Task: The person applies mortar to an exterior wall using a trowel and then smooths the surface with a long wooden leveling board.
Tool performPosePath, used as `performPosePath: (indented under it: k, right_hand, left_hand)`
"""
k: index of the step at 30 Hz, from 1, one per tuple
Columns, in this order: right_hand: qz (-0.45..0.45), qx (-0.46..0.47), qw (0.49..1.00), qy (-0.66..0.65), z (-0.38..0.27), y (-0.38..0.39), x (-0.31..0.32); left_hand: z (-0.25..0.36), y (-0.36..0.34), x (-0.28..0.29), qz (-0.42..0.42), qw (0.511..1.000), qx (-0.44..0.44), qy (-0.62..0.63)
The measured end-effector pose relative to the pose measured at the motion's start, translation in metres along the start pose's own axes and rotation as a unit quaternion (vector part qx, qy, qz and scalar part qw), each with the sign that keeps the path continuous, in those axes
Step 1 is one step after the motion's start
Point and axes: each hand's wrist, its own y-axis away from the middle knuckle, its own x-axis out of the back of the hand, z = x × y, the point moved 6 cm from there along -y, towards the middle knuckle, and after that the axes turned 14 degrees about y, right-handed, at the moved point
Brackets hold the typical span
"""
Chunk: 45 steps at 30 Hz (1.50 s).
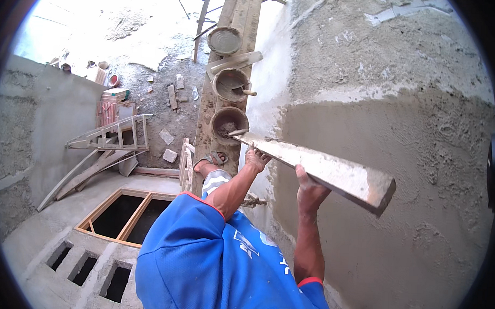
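A long straightedge board (323, 165), pale and mortar-smeared, is in both my hands, slanting from the nearest bucket toward the right. My left hand (256, 158) is closed round its far, thin end, just beside the bucket. Further along, my right hand (310, 190) grips the lower edge with the thumb up on its face. Behind the board is the wall (368, 126), with a darker, wet-looking plaster band below rough grey render. The nearest bucket (215, 122) holds some mortar. Whether the board touches the wall I cannot tell.
A dirty scaffold plank (204, 101) carries the buckets, including a middle bucket (228, 94) with a wooden-handled tool and a far bucket (225, 42). My sandalled foot (217, 158) is on it. Left are a wooden window frame (131, 218), a white frame (109, 136) and rubble below.
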Motion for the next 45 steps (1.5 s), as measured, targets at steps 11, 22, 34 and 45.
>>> performPosePath:
  k: [11,22,34,45]
  right_hand:
    - [0.126,0.021,0.989,-0.080,-0.019,0.014,0.086]
    - [0.037,-0.035,0.993,-0.105,-0.017,0.002,0.067]
    - [0.000,-0.037,0.990,-0.135,-0.006,0.000,0.019]
    - [0.053,0.003,0.992,-0.115,-0.011,0.008,0.049]
  left_hand:
    - [-0.012,-0.018,0.006,0.047,0.998,-0.013,-0.029]
    - [-0.008,0.002,-0.003,0.049,0.995,-0.047,-0.068]
    - [-0.055,0.266,-0.166,-0.388,0.467,-0.443,-0.659]
    - [0.061,-0.013,-0.071,-0.048,0.427,-0.360,-0.828]
